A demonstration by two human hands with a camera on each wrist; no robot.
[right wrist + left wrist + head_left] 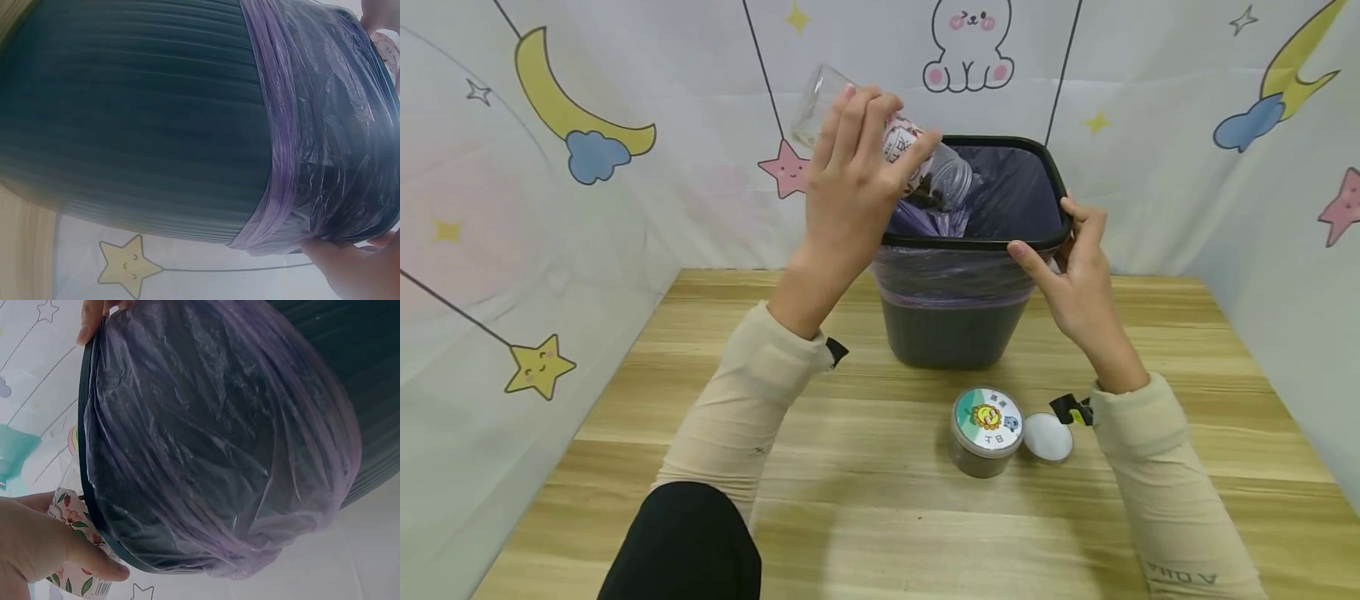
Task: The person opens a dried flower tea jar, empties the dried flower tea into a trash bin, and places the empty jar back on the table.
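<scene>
My left hand (853, 179) grips a clear jar (822, 104) with a floral paper label. The jar is tilted, its threaded mouth down inside the bin's opening and its base up to the left. Dark bits (928, 196) show near the mouth; their kind is unclear. In the left wrist view, the thumb of the left hand (56, 547) lies across the label (75, 519) beside the rim. The dark trash bin (955, 337) stands on the table, lined with a purple translucent bag (955, 271). My right hand (1084, 275) holds the bin's black rim at its right corner.
On the wooden table (880, 517), in front of the bin, stands a small round tub (988, 425) with a sunflower picture on its lid. Touching or close to its right side lies a whitish round lid (1048, 437). A printed cloth (715, 200) hangs behind and at both sides.
</scene>
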